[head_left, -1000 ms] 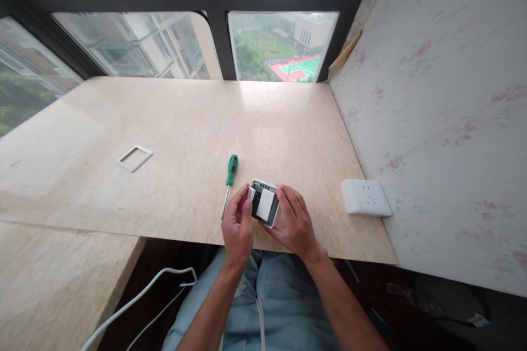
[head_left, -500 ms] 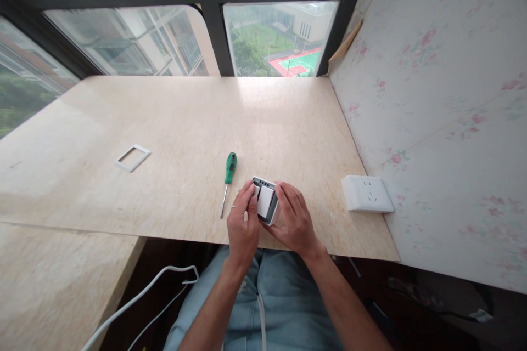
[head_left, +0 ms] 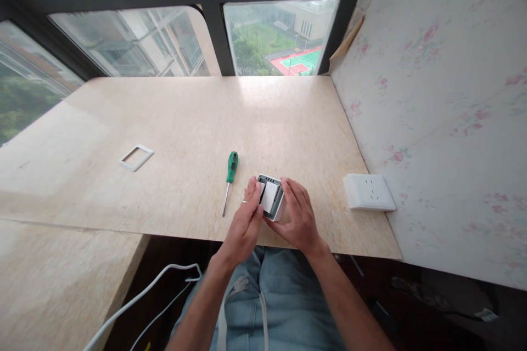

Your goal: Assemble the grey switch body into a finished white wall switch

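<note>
Both my hands hold a small white and grey wall switch module [head_left: 272, 197] just above the near edge of the beige marble table [head_left: 185, 120]. My right hand [head_left: 298, 219] grips its right side, fingers wrapped round it. My left hand [head_left: 246, 219] presses on the module's left side with fingers closed against a white rocker piece. A green-handled screwdriver [head_left: 229, 178] lies on the table just left of my hands, its tip toward me.
A white wall socket [head_left: 369, 192] lies at the right by the flowered wall panel [head_left: 432, 93]. A white cover frame [head_left: 136, 157] rests at the left. White cables [head_left: 144, 296] hang below the table edge. Windows run along the back.
My left hand, which held a small white piece beside the module, has moved in against the module's left side. The view has shifted slightly.
</note>
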{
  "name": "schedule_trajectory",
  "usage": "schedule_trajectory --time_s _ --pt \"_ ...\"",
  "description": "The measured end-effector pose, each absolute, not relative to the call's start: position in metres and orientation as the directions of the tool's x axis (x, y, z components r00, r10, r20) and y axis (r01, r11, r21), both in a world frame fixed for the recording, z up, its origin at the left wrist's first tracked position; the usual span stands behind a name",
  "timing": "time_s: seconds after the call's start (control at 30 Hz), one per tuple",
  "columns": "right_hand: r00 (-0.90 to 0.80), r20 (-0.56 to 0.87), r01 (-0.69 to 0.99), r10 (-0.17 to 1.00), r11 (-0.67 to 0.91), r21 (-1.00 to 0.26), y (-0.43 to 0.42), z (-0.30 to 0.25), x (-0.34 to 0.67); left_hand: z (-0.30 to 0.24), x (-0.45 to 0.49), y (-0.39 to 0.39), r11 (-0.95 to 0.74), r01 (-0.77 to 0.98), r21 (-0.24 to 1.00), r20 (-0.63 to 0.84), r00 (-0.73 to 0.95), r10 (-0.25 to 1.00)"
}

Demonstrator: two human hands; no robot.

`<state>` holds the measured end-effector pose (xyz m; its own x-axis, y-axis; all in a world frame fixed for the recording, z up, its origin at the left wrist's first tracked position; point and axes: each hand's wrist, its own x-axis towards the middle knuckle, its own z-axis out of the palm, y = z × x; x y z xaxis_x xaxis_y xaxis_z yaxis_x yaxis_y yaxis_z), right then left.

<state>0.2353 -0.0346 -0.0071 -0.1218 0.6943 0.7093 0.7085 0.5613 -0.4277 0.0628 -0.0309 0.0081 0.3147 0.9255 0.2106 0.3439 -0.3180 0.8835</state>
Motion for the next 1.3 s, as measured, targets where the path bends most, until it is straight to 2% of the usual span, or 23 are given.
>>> schedule_trajectory --time_s 0.13,0.23,0.4,0.57,0.67,0.9,1.3 --pt "-0.086 0.672 0.667 0.735 0.543 -0.509 -0.035 -0.006 0.238 0.02 0.039 -0.017 -0.336 0.319 0.887 0.135 0.515 0.847" --pt "-0.072 0.635 0.64 0.769 0.525 -0.562 -0.036 -0.005 0.239 0.022 0.029 -0.002 -0.358 0.334 0.872 0.106 0.585 0.804" --pt "-0.074 0.632 0.608 0.772 0.537 -0.584 -0.035 -0.004 0.24 0.015 0.025 0.013 -0.307 0.321 0.896 0.084 0.556 0.827" --pt "-0.078 0.628 0.598 0.775 0.54 -0.592 -0.034 -0.004 0.24 0.008 0.022 0.012 -0.089 0.061 0.994 0.045 0.519 0.853" --pt "-0.079 0.617 0.605 0.783 0.53 -0.595 -0.034 -0.003 0.241 0.006 0.022 0.011 -0.058 -0.016 0.998 0.058 0.485 0.872" --pt "-0.122 0.639 0.628 0.759 0.558 -0.543 -0.033 -0.004 0.24 0.0 0.022 0.011 -0.075 -0.003 0.997 0.066 0.495 0.866" --pt "-0.128 0.659 0.603 0.741 0.586 -0.541 -0.033 -0.001 0.24 0.007 0.02 0.015 -0.106 0.076 0.991 0.05 0.532 0.845"
